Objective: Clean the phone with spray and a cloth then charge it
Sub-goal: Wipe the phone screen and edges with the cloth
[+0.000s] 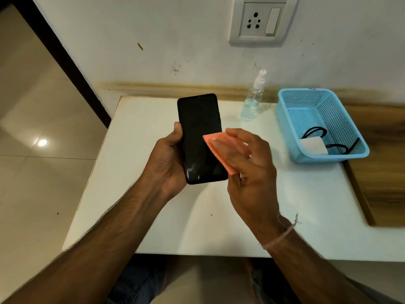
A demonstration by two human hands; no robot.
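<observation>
Tiled floor [32, 172] occupies the left side, beside a white table [153, 216] set against the wall. The left hand [168, 163] is raised over the table and grips the phone [200, 132]: the thumb lies along the phone's left edge and the palm cups its lower left side; the fingers behind it are hidden. The phone is black, held roughly upright with the dark screen facing the camera, and faint smears show near its lower end. An orange cloth [215, 136] lies against the right half of the screen and overhangs the phone's right edge. The right hand [247, 170] holds this cloth, its fingers laid across the top and pressing it to the screen, the thumb below. A thin thread [282, 233] circles the right wrist. Farther back, a clear spray bottle [252, 102] with a white nozzle stands upright on the table near the wall, apart from both hands. A wall socket [258, 20] with a switch sits above it. To the right, a blue perforated basket [328, 99] rests on the table and contains a white charger [313, 145] with a black cable [315, 130]. A wooden surface [383, 161] adjoins the table at far right.
</observation>
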